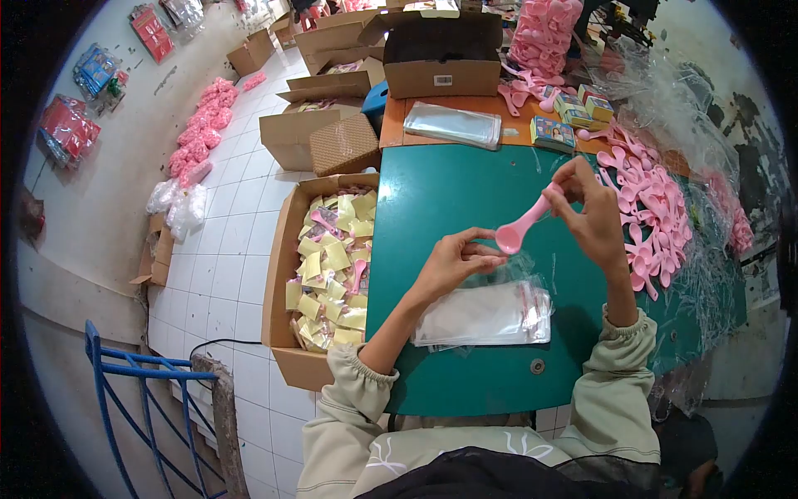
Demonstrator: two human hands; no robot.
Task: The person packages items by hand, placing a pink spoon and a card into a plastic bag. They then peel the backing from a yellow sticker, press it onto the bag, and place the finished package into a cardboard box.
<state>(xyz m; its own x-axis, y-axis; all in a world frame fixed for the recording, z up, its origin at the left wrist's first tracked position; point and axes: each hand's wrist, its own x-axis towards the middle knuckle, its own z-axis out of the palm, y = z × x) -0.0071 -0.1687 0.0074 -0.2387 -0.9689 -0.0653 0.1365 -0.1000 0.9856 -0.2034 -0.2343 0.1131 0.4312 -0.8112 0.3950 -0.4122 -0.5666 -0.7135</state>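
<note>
A pink spoon [525,224] slants in the air over the green table, bowl end lower left. My right hand [588,212] pinches the end of its handle between thumb and fingertips. Beside the spoon's bowl is my left hand [453,264], its fingers curled around thin clear plastic that looks like a bag [519,268]; the film's edges are hard to make out. Below both hands lies a stack of clear plastic bags [474,320] on the green table [432,200]. To the right of my right hand spreads a pile of pink spoons [657,208].
At left, a cardboard box [287,333] holds many small packets with yellow cards. Behind stand an open dark box [440,75], more clear bags [453,123] and small card boxes [552,133]. Loose plastic film [706,283] covers the right edge. A blue metal rail [150,366] stands lower left.
</note>
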